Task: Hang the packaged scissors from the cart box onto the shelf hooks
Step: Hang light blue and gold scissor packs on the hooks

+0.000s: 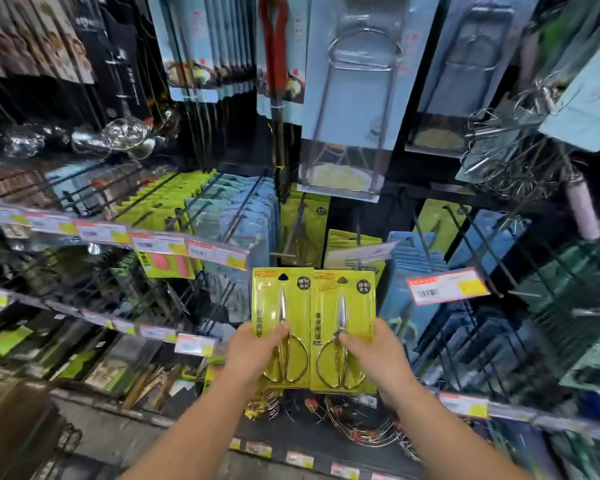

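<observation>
Head view: the left hand [253, 351] pinches one yellow-green scissors pack [280, 306] and the right hand [374, 355] pinches a second scissors pack [343, 306], touching side by side, upright, just below the shelf hook [284, 254] and left of the red price tag [447, 285].

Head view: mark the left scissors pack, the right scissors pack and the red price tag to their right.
left scissors pack [280, 306]: head view, on the yellow card over the blades.
right scissors pack [343, 306]: head view, on the card at the blades.
red price tag [445, 285]: head view, middle of the label.
</observation>
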Demonstrator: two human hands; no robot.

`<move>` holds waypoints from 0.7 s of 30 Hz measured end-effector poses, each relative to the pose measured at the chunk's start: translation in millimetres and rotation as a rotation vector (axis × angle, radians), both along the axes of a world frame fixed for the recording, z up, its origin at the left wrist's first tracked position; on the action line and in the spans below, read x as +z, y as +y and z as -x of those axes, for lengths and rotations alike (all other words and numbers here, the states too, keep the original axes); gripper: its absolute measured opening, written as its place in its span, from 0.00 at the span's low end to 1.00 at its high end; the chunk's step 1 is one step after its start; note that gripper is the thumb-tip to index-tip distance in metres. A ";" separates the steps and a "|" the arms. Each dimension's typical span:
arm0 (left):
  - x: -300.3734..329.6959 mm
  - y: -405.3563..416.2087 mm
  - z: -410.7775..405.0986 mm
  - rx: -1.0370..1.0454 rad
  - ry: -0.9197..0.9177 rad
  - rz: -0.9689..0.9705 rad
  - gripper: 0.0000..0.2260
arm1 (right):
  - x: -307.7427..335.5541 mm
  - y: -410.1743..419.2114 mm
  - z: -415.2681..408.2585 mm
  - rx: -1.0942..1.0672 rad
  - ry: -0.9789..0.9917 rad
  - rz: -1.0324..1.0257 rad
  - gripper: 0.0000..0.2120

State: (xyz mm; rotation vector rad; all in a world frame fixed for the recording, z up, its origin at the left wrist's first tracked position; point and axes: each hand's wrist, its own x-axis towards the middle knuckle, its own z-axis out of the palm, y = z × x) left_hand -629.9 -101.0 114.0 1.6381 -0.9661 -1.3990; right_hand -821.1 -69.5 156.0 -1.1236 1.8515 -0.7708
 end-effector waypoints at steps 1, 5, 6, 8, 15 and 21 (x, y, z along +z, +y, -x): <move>0.9 -2.2 2.2 -0.004 0.015 0.009 0.45 | -0.7 -0.6 2.3 -0.007 -0.006 0.009 0.37; 2.2 -12.2 8.2 -0.024 0.037 0.007 0.47 | -4.2 -2.0 6.0 -0.047 -0.023 0.033 0.40; 3.1 -14.3 8.7 -0.036 0.033 -0.002 0.46 | -4.0 -2.7 6.1 -0.062 -0.025 0.040 0.40; 2.2 -18.4 8.6 -0.046 0.021 -0.017 0.44 | -4.5 -5.1 7.4 -0.085 -0.023 0.048 0.40; 1.9 -28.0 -3.6 -0.061 0.041 -0.041 0.42 | -10.6 -17.3 3.8 -0.107 -0.025 0.042 0.41; -0.3 -31.4 -13.7 -0.082 0.043 -0.023 0.45 | -13.6 -30.4 4.4 -0.128 -0.028 0.038 0.40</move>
